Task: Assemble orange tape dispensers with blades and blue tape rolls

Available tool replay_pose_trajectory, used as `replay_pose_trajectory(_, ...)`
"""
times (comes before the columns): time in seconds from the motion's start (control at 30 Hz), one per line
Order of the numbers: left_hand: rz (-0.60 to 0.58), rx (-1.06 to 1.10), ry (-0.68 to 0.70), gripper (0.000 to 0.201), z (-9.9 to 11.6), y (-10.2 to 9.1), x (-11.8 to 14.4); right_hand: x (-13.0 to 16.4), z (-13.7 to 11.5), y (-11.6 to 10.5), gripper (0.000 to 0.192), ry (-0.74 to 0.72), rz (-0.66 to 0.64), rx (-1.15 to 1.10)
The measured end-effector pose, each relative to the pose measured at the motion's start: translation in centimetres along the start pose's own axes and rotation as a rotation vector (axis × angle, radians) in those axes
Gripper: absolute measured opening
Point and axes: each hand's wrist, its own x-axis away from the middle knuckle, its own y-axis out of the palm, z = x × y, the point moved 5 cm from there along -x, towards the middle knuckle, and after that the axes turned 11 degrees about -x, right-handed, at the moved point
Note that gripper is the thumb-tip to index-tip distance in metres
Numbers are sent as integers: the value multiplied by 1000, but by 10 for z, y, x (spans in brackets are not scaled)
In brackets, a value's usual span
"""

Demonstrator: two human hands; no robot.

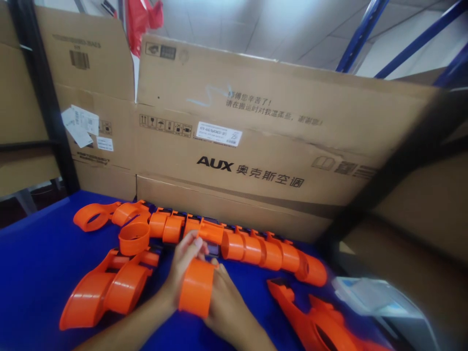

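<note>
An orange plastic tape dispenser [196,288] is held out over the blue tabletop, its round band facing me. My left hand [185,253] is closed at its left and far side, thumb and fingertips pinched together. Against its right side, my right hand [227,295] is curled, with most of its fingers hidden behind the band. Just beyond my left fingertips shows another orange plastic part [211,231]; whether it belongs to the held dispenser I cannot tell. A row of similar orange dispensers [252,247] stands along the back, close to my fingers.
Two more dispensers [89,300] lie at the left, others [314,317] at the front right. A large cardboard sheet [256,122] stands behind the blue tabletop [29,263]. Dark uprights [47,97] flank it. A pale, clear-looking plastic item [376,297] lies right.
</note>
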Motion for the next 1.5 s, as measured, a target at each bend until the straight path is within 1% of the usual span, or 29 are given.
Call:
replay_pose_trajectory(0.1,-16,-14,6,27,-2,1,3,-3,4,5,22,-13,-45,16)
replay_pose_trajectory(0.2,-15,-31,-10,29,-5,0,5,-6,6,7,17,20,-39,21)
replay_pose_trajectory(0.27,2,-27,-24,31,-6,-2,5,-7,7,5,13,51,-35,-14)
replay_pose_trajectory(0.33,24,-24,-25,33,-5,-3,5,-6,11,-2,11,103,-5,-111)
replay_pose_trajectory(0.37,33,-29,-23,33,-4,-4,5,-5,15,-8,12,147,32,-185)
replay_pose_trajectory(0.43,33,-66,-16,35,-1,-5,4,-2,26,-23,17,270,153,-379)
replay_pose_trajectory(0.53,25,-195,-4,36,2,-5,3,7,47,-48,25,449,410,-709)
replay_pose_trajectory(0.57,27,-234,0,36,3,-4,3,9,53,-56,27,480,500,-798)
replay_pose_trajectory(0.63,37,-284,8,37,4,-3,3,13,60,-71,29,497,669,-903)
replay_pose_trajectory(0.7,41,-308,11,38,4,-1,4,15,64,-80,30,486,776,-966)
replay_pose_trajectory(0.73,40,-319,10,38,3,0,5,14,64,-81,30,479,798,-990)
replay_pose_trajectory(0.8,34,-342,4,39,1,1,5,12,63,-80,29,474,788,-1030)
replay_pose_trajectory(0.93,31,-376,-6,39,-3,0,2,10,63,-68,28,492,733,-1095)
replay_pose_trajectory(1.03,30,-381,-11,39,-7,-3,0,11,66,-63,29,509,733,-1127)
replay_pose_trajectory(1.17,-22,-388,-3,38,-14,-4,-2,13,69,-65,30,521,766,-1144)
replay_pose_trajectory(1.33,-40,-386,2,38,-18,-4,-1,10,66,-68,31,513,741,-1121)
replay_pose_trajectory(1.5,-67,-387,-12,38,-16,3,1,12,67,-66,31,526,724,-1121)
